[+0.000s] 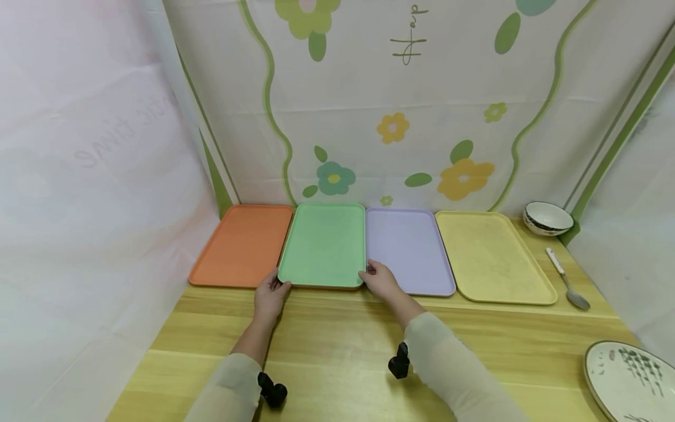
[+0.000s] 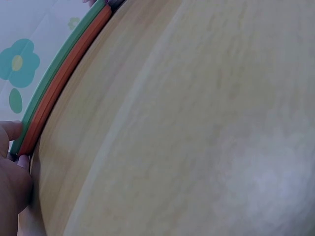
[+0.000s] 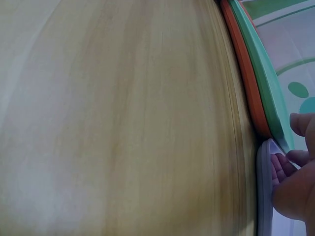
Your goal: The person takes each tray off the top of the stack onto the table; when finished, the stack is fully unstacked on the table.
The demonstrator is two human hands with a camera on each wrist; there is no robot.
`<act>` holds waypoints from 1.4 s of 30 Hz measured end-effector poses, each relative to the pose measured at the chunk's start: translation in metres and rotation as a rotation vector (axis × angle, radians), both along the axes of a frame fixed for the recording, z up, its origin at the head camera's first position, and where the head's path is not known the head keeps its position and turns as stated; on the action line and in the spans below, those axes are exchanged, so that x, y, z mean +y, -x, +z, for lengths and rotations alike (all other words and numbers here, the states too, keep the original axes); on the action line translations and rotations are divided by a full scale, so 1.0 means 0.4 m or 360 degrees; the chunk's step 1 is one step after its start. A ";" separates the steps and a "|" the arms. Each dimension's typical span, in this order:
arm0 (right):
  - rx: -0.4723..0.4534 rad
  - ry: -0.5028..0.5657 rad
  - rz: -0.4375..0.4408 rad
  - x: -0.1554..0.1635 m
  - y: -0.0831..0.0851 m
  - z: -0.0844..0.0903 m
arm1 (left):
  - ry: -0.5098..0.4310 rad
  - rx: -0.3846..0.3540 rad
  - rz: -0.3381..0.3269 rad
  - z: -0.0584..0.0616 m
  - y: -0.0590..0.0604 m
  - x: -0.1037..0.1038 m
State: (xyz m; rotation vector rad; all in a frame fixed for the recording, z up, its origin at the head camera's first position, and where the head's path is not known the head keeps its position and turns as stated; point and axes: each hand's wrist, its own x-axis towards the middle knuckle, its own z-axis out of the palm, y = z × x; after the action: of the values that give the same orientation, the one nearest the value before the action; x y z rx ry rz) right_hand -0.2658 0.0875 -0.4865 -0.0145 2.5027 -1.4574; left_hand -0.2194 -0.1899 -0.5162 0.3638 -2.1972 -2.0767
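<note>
A green tray (image 1: 323,246) lies with an orange edge (image 2: 64,73) showing directly beneath its front. My left hand (image 1: 270,298) grips its front left corner, thumb above and a finger lower at the orange edge. At the front right corner, my right hand (image 1: 381,280) holds the green rim between thumb and index finger. Its other fingers (image 3: 281,167) are curled over the corner of a purple tray (image 1: 408,249). Left of the green tray lies an orange tray (image 1: 245,246). The undersides of the trays are hidden.
A yellow tray (image 1: 490,255) lies right of the purple one. Beyond it are a patterned bowl (image 1: 548,218) and a spoon (image 1: 565,278). A white plate (image 1: 627,381) sits at the front right of the wooden table (image 1: 337,357). Printed cloth (image 1: 369,105) hangs behind the trays.
</note>
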 end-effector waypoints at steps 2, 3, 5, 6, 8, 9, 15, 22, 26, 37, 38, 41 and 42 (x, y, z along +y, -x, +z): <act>0.0003 -0.0023 0.0002 -0.002 0.000 0.001 | -0.0002 -0.0002 -0.0005 0.000 0.000 -0.001; 0.0005 -0.0028 0.0004 -0.004 0.000 0.001 | -0.0003 -0.0006 -0.0007 0.000 -0.001 -0.001; 0.0017 -0.0049 0.0013 -0.007 0.000 0.001 | 0.0002 -0.0010 -0.0011 0.000 -0.001 -0.001; 0.0023 -0.0054 0.0016 -0.009 0.000 0.002 | 0.0004 -0.0011 -0.0013 0.000 -0.001 -0.001; 0.0022 -0.0049 0.0010 -0.012 0.000 0.002 | 0.0002 -0.0013 -0.0018 0.000 -0.001 -0.001; 0.0022 -0.0043 0.0002 -0.014 0.001 0.003 | -0.0002 -0.0010 -0.0022 0.000 -0.001 -0.001; 0.0026 0.0038 -0.0065 -0.016 0.006 0.000 | -0.0016 0.0006 -0.0020 0.002 -0.001 -0.001; -0.0090 0.0475 -0.0208 -0.019 0.014 0.000 | -0.0030 0.0029 -0.0023 -0.003 -0.001 -0.004; -0.0179 0.0722 -0.0197 -0.020 0.014 0.005 | -0.0051 0.0044 -0.0020 -0.003 0.000 -0.004; -0.0205 0.0857 -0.0123 -0.012 0.013 0.011 | -0.0072 0.0037 -0.0029 0.002 -0.001 -0.001; -0.0200 0.0835 -0.0131 -0.011 0.013 0.016 | -0.0071 0.0027 -0.0026 0.002 -0.001 -0.003; -0.0179 0.0773 -0.0172 0.002 0.013 0.027 | -0.0057 0.0008 -0.0027 0.001 -0.001 -0.004; -0.0171 0.0764 -0.0178 0.008 0.013 0.029 | -0.0057 0.0007 -0.0023 0.001 0.000 -0.002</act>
State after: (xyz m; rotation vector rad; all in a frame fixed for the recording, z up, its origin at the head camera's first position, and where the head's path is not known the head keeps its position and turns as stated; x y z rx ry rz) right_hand -0.2710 0.0909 -0.4749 0.1162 2.0444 -2.0110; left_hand -0.2193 -0.1909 -0.5159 0.3471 -2.1693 -2.1244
